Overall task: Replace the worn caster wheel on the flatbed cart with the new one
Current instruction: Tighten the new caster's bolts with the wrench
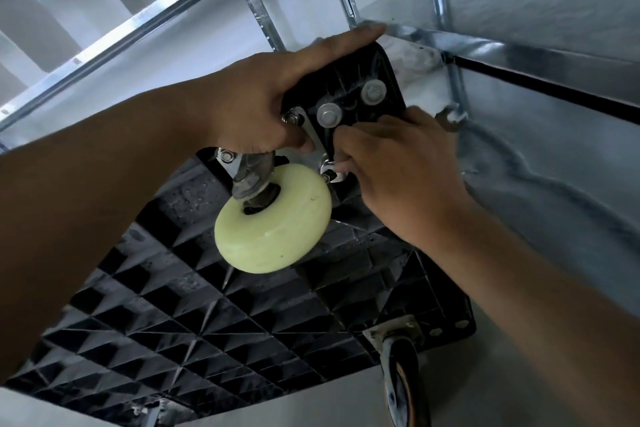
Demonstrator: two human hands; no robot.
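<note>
Head view, caster wheel below left fingers, wrench in right fingers beside

One head-worn view, facing forward and down, close to the cart underside (wide-angle lens)

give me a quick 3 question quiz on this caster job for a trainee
1. True or false: the left hand grips the cart corner above the pale wheel.
2. Which hand pinches the small wrench at the caster bolt? A left hand, B right hand
3. Fill in: the cart underside is a black ____ of ribs.
Key: 1 true; 2 B; 3 grid
</note>
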